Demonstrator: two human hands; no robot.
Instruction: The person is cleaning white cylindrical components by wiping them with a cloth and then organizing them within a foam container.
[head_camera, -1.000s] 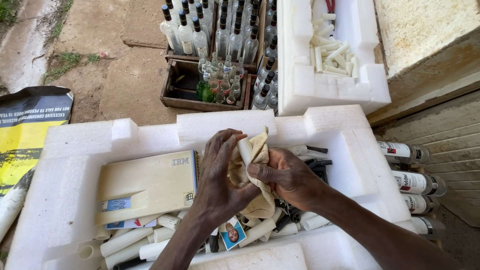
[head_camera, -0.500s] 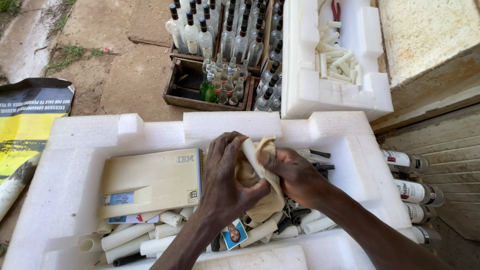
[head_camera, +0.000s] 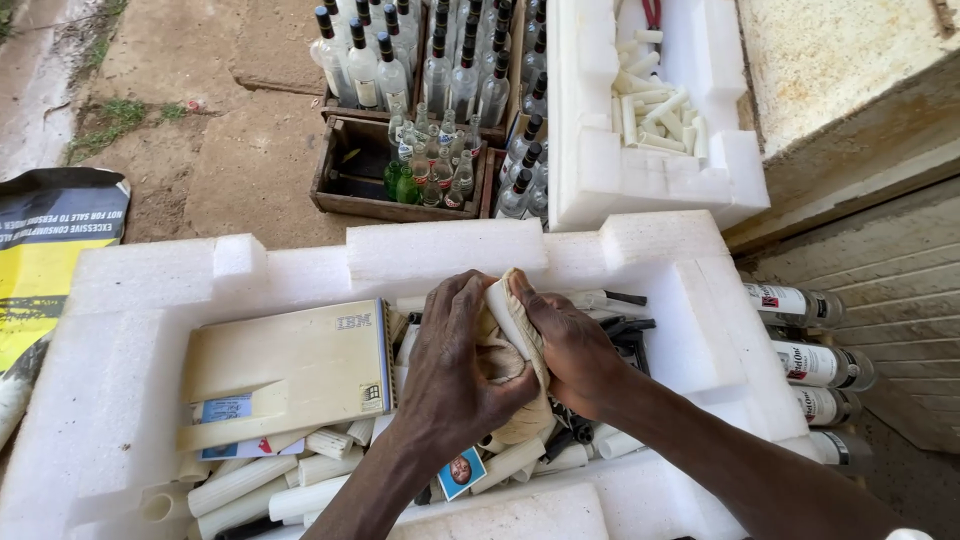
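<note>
- Head view, looking straight down: a crumpled beige cloth is bunched between both hands, over the middle of a large white foam tray.
- Compared with a second ago, the cloth is more tightly gathered; less of it stands free above the hands, and the hands have pressed closer together around it.
- Left hand lies over the cloth from the left, its fingers curled shut into the folds.
- Right hand meets it from the right, thumb and fingers closed on the cloth's upper edge, so both hands grip the same piece.
- Whether anything is wrapped inside the cloth cannot be told; the folds hide it.
- My reading is that the cloth is being wrung or worked around something small, and that this handling is under way rather than finished.
- Just left of the hands, a flat cream-coloured device lies in the tray, in the same place as before.
- Under and around it lie white tubes, a small printed card and some black pen-like pieces.
- Beyond the tray's far wall stand wooden crates of bottles on bare ground, beside a second foam tray holding more white tubes.
- To the right, several clear bottles lie on their sides.
</note>
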